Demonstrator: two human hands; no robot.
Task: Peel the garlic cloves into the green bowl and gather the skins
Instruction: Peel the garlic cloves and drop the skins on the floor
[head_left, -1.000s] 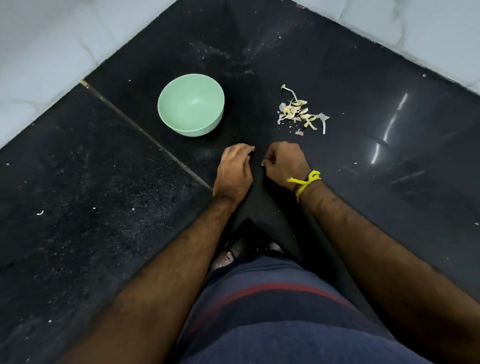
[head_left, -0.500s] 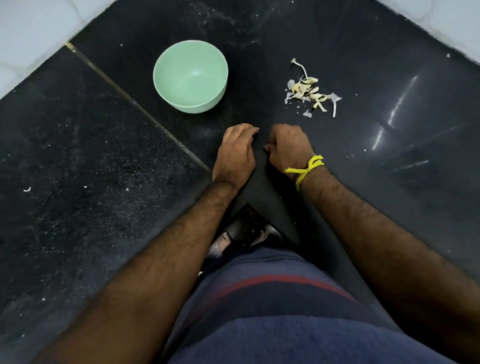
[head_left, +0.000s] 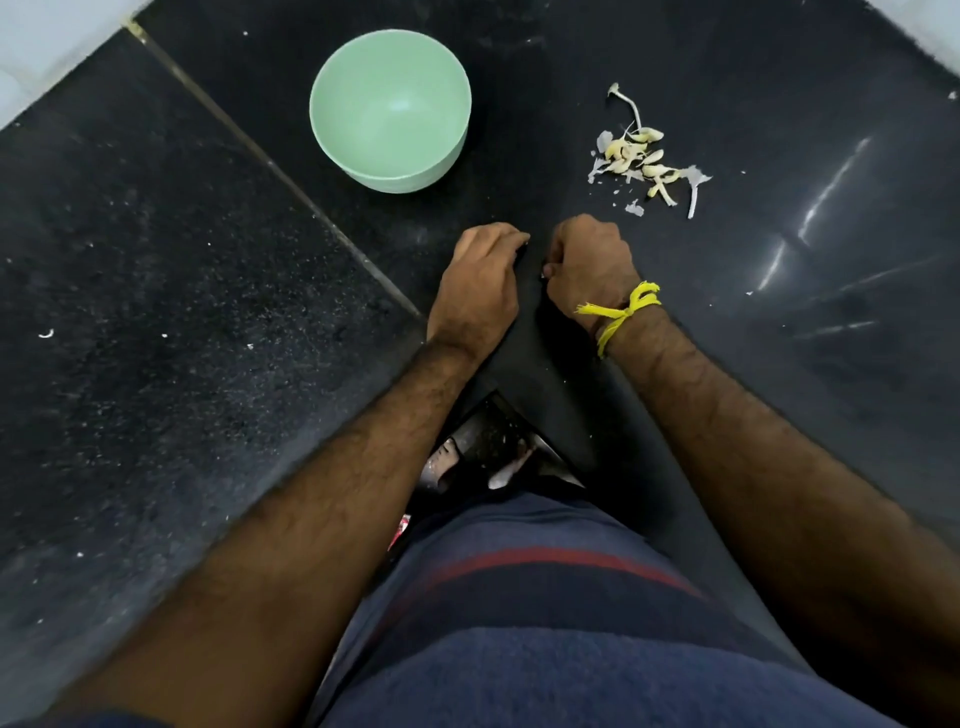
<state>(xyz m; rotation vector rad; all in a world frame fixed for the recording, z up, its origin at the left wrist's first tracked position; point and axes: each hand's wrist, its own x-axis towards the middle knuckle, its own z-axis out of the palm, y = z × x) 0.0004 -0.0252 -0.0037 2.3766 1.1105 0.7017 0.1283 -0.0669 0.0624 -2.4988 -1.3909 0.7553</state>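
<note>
The garlic pile lies on the bench beyond the fingers of our right hand, a little to their right and clear of them. It is a loose mix of pale yellowish cloves, papery white skins and one long stalk. We cannot tell which cloves, if any, are already bare.

The green bowl stands beyond the fingers of our left hand, well apart from the pile, and nothing shows inside it. We judge the task barely begun: no peeled clove has reached the bowl, and the skins sit scattered among the cloves, not gathered.

Both hands rest near the bench edge, knuckles up, close together without touching. All the fingers curl under; the right thumb and forefinger look pressed together as if pinching something small, but whether either hand holds a clove we cannot tell.

A yellow thread circles the right wrist. We can read no brand, label or writing anywhere.
</note>
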